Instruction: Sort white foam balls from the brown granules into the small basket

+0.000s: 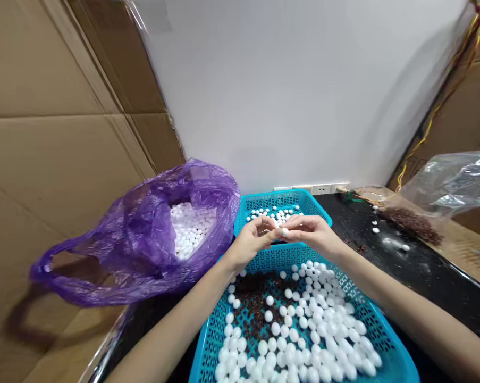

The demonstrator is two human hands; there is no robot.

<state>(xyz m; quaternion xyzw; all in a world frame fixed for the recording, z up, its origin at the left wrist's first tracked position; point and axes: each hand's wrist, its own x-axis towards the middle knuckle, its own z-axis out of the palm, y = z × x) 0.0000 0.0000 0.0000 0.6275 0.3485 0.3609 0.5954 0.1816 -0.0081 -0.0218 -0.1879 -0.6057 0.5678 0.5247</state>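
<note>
My left hand [255, 240] and my right hand [314, 235] meet in the middle, above the line where two blue baskets adjoin. Between their fingertips is a small white ball [285, 232], pinched from both sides; the fingers partly cover it. Below lies the near blue basket [399, 354], which holds many white balls [335, 330] and a patch of small dark brown pieces [255, 308]. Behind my hands stands the far blue basket [323, 214], with more white balls scattered in it.
An open purple plastic bag [144, 239] of white balls leans at the left by cardboard [56, 159]. On the black tabletop [367, 234] at right lie a few loose white balls, a reddish-brown pile [415, 224] and a clear plastic bag [455, 181]. A white wall [295, 96] rises behind.
</note>
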